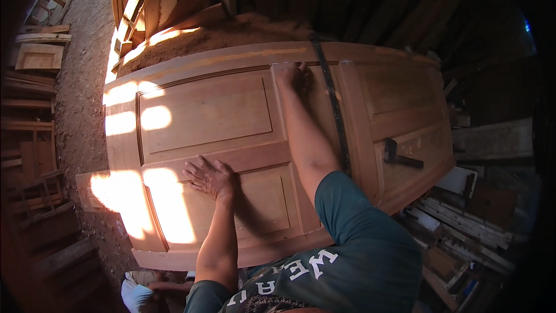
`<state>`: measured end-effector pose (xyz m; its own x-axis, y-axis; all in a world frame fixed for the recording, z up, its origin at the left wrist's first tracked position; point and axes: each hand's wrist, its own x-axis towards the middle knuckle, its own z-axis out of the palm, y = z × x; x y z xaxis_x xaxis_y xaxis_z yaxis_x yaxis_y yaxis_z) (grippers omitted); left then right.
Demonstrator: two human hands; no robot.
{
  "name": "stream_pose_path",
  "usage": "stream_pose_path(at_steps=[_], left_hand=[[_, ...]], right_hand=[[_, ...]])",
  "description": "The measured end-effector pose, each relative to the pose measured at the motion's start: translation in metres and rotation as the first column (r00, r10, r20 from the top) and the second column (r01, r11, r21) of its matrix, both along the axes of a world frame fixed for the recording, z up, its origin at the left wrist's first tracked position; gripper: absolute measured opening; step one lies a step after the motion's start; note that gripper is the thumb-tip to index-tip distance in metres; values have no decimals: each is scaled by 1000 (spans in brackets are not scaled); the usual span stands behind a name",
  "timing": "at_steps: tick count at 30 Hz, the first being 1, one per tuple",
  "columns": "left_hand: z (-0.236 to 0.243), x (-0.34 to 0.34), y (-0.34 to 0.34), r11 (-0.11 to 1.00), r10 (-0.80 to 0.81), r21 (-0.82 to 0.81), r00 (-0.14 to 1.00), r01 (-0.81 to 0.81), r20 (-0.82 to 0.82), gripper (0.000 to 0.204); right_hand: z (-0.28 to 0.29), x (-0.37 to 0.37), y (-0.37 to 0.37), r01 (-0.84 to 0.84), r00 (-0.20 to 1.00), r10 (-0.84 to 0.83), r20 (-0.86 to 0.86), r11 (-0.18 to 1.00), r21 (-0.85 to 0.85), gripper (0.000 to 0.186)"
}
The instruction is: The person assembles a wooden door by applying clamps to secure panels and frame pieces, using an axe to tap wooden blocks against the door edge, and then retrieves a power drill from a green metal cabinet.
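Observation:
A large wooden panel door (237,161) lies flat in front of me, with raised panels framed by rails and stiles. My left hand (209,177) rests open on its middle rail, fingers spread. Reaching to the far side, my right hand (294,76) is closed near the joint under the far stile, fingers bent; whatever it grips is too small and shadowed to make out. Just right of that hand a dark metal bar (331,101), which looks like a bar clamp, crosses the door. A dark mallet or hammer (399,155) lies on the right-hand panel.
Boards and offcuts (168,3) lean beyond the far edge beside a heap of sawdust (174,46). Wooden frames (37,156) are stacked at the left, scrap timber (463,220) at the right. Another person (142,290) is partly visible at lower left. Sunlight patches the door's left end.

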<state>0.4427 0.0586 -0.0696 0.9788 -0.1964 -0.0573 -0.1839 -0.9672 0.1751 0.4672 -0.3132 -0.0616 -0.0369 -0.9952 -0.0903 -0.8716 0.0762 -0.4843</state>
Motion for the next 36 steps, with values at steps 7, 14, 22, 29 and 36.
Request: stream_pose_path(at_steps=[7,14,22,29,36], left_hand=[[2,-1,-1,1000,1,4,999,-1,-38,72],[1,-2,-1,1000,-5,16,1000,5,-18,72],[8,1,-1,1000,-16,24,997,18,-74,72],[16,-1,-4,999,-14,-32,998,12,-61,70],[9,0,-2,1000,-8,-29,999,6,-42,71]], right_hand=[[-34,-52,-29,-166,982,171,78,984,-58,36],[-6,-37,-4,-121,991,121,-47,993,10,42],[-19,-39,-4,-381,910,355,-214,920,-94,59],[-42,-43,-9,-562,789,467,-398,811,-163,67],[-15,-33,13,-577,798,536,-276,812,-88,55]])
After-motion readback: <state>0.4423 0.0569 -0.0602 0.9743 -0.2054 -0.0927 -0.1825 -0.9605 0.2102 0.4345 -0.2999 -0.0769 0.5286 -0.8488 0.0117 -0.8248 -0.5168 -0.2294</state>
